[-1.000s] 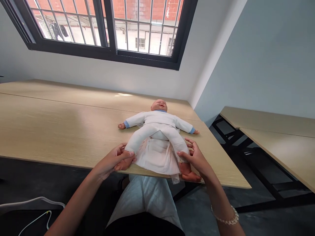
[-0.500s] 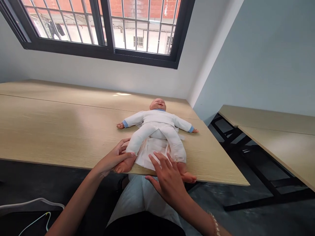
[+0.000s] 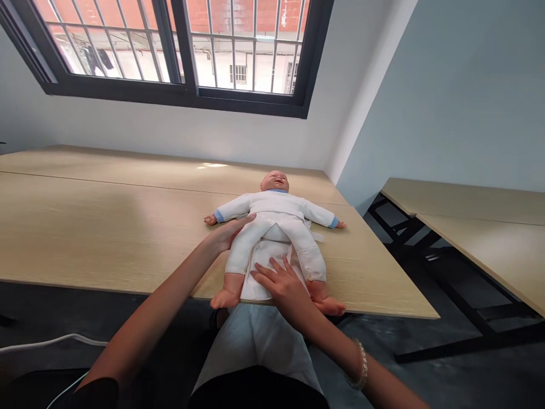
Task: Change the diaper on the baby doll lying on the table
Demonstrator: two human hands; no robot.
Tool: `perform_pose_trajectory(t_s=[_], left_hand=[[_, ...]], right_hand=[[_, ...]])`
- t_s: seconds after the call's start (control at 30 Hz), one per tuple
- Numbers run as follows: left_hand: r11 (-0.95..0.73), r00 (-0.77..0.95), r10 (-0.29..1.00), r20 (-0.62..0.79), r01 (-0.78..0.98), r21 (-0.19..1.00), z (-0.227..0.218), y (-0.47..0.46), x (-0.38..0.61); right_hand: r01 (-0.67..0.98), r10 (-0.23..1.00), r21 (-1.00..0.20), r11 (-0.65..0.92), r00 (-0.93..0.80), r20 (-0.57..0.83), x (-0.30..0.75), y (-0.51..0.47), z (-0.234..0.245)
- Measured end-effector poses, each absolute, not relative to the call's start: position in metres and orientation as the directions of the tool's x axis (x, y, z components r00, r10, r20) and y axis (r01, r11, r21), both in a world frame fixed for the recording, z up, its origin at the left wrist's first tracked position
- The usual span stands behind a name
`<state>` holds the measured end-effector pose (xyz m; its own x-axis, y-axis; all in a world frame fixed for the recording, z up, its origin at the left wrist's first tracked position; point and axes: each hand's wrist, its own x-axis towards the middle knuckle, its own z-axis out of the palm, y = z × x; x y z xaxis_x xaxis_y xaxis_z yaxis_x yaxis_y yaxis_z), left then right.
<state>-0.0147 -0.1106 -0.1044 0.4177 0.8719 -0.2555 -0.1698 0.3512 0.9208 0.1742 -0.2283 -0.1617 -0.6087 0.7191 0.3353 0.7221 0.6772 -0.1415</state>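
A baby doll (image 3: 276,204) in a white top and trousers with blue cuffs lies on its back, head toward the window and feet at the table's near edge. Between its spread legs lies a white cloth diaper (image 3: 255,287), reaching the edge. My left hand (image 3: 233,232) wraps the doll's hip on the left side, thumb on top and the other fingers mostly hidden beside and beneath it. Resting on the diaper, my right hand (image 3: 284,284) has its fingers spread, close to the doll's leg on the right.
The wooden table (image 3: 106,227) extends far to the left and ends at a corner on the right. Beyond a gap stands a second table (image 3: 489,244) with a black metal frame. A barred window (image 3: 247,62) is above, and a white cable (image 3: 51,342) hangs low at left.
My left hand has moved up from the doll's lower leg to its hip, uncovering the foot. My right hand has moved slightly up and lies flatter on the diaper.
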Motion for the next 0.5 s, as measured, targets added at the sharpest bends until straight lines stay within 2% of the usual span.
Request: perform_pose_trajectory(t_s=[0.17,0.3,0.4,0.5], left_hand=[[0.297,0.388,0.892,-0.233,-0.115,0.948,-0.101,-0.107,-0.001],[0.222,0.352,0.921,-0.169,-0.115,0.968,-0.106,-0.110,0.003],[0.165,0.339,0.933,-0.125,-0.093,0.982,-0.109,-0.109,0.002],[0.149,0.396,0.911,-0.112,-0.063,0.987,-0.111,-0.105,-0.002]], right_hand=[[0.674,0.725,-0.266,0.689,-0.638,0.259,0.190,-0.230,-0.153],[0.667,0.752,-0.351,0.657,-0.547,0.369,0.205,-0.236,-0.119],[0.713,0.747,-0.286,0.639,-0.488,0.451,0.212,-0.226,-0.080],[0.806,0.775,-0.139,0.575,-0.482,0.409,0.212,-0.193,-0.046]])
